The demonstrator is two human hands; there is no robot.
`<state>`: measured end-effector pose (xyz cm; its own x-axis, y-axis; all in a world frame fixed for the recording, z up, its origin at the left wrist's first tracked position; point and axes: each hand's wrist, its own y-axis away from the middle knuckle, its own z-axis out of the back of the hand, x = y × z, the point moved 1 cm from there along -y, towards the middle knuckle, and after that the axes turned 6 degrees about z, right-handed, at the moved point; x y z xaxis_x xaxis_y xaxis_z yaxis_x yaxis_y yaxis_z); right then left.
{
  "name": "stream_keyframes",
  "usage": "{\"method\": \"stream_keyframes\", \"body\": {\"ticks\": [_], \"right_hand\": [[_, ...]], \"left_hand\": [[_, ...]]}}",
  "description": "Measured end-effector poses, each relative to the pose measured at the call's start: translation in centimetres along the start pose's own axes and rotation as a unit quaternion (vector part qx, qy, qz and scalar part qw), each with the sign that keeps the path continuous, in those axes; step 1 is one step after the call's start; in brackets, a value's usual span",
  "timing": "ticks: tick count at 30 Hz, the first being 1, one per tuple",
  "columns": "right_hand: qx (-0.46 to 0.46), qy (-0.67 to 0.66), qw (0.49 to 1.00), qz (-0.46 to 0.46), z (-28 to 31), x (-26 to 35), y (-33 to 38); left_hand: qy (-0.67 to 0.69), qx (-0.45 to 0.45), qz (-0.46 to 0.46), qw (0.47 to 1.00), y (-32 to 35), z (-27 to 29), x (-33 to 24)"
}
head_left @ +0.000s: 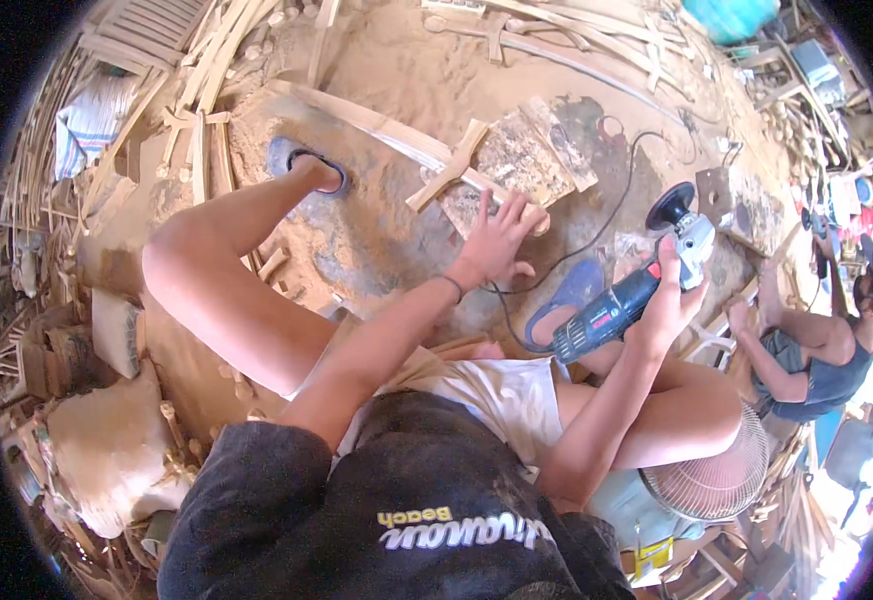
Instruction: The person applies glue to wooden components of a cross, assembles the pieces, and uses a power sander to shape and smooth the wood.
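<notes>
A teal-and-grey angle grinder (606,315) is gripped in my right hand (668,300), its round black pad (670,205) tilted up and away from the wood. Ahead of me on the ground lies a wooden sword (448,168), its long pale blade pointing to the far left and its crossguard near the middle. Over the handle end of the sword is my left hand (499,238), fingers spread and thumb apart, at or just above the wood. Whether the fingertips touch it I cannot tell. Beneath the guard sits a flat, worn wooden block (526,155).
The grinder's black cord (596,235) loops across the dusty ground. Wooden sword pieces (199,130) are piled at the far left, more along the far edge. A wire fan guard (711,465) stands by my right knee. Another person (806,350) crouches at the right.
</notes>
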<state>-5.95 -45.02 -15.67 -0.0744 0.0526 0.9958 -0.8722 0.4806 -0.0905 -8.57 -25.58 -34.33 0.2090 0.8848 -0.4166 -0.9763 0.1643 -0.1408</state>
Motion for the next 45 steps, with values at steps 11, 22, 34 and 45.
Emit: {"method": "stream_keyframes", "body": {"ticks": [11, 22, 34, 45], "right_hand": [[0.008, 0.037, 0.995, 0.087, 1.1, 8.4, -1.1], [0.134, 0.041, 0.978, 0.156, -0.8, 13.9, -2.6], [0.225, 0.155, 0.896, 0.349, -8.5, 11.6, 1.4], [0.298, 0.166, 0.886, 0.314, -14.3, 9.5, 4.4]], "left_hand": [[0.176, -0.316, -0.091, 0.928, -6.7, 22.6, 3.3], [0.453, -0.180, -0.299, 0.820, -0.7, 51.3, 2.9], [0.555, -0.188, -0.252, 0.770, -1.6, 36.2, 7.4], [0.507, -0.166, -0.253, 0.807, -1.6, 34.1, 3.6]]}}
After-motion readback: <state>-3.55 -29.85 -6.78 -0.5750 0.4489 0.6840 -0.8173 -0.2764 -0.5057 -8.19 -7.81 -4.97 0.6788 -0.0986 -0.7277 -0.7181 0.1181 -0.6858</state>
